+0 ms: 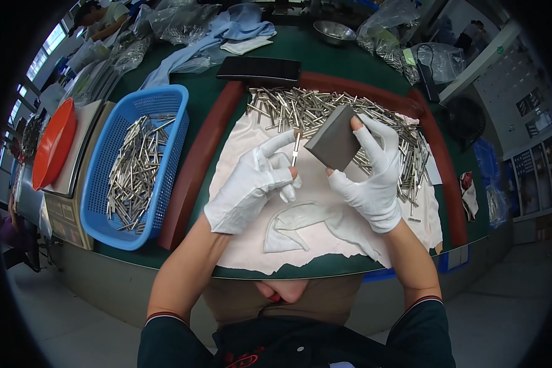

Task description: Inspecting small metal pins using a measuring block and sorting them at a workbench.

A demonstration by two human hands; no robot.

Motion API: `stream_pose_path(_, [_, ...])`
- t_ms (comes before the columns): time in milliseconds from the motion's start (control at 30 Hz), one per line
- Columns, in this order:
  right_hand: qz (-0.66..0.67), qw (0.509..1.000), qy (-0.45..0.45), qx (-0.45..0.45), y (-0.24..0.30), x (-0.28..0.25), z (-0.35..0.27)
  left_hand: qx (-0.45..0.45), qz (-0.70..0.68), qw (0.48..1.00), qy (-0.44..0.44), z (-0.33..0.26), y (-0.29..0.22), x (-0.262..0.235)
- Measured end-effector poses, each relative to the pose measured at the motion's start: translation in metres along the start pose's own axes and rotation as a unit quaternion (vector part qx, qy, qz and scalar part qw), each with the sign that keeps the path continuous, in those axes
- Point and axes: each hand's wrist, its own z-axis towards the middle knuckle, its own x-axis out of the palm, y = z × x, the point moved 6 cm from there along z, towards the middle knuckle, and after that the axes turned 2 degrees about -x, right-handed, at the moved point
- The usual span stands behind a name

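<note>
My left hand (254,175), in a white glove with bare fingertips, pinches a thin shiny metal pin (295,150) upright between thumb and forefinger. To its right, my right hand (374,175), gloved the same way, grips a dark grey rectangular block (335,140) by its edges, tilted and close to the pin but apart from it. Behind and beside both hands lies a heap of loose metal pins (300,105) on a pale cloth (233,175). A crumpled white rag (288,236) rests on the cloth just below my hands.
Reddish-brown rails (193,168) border the cloth on three sides. At left stands a blue plastic basket (181,116) of similar pins, beside a red tray (54,147) on a scale. A black flat case (260,69) lies behind the back rail; farther back are plastic bags and a metal bowl (334,32).
</note>
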Motion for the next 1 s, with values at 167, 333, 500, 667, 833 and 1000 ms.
stream_pose_path(167, [-0.001,0.999,0.028,-0.015,0.005,0.007,-0.001,-0.008,-0.012,1.000,0.014,0.001,0.002,0.001])
stream_pose_path(333, [-0.045,0.998,0.015,-0.042,0.008,0.006,-0.002,-0.022,-0.025,0.999,0.014,0.001,0.004,0.001])
stream_pose_path(500, [-0.045,0.998,0.010,-0.044,0.010,0.007,-0.003,-0.026,-0.030,0.999,0.009,0.000,0.004,0.004])
stream_pose_path(667, [-0.040,0.997,-0.018,-0.064,0.009,0.003,-0.003,-0.038,-0.058,0.998,0.006,-0.001,0.006,0.004])
stream_pose_path(833, [-0.050,0.985,-0.166,-0.014,-0.012,-0.015,-0.004,-0.041,-0.071,0.996,0.036,-0.001,0.003,0.006])
stream_pose_path(1000, [-0.054,0.983,-0.174,0.008,-0.027,-0.016,-0.005,-0.039,-0.042,0.996,0.062,0.000,0.004,0.008])
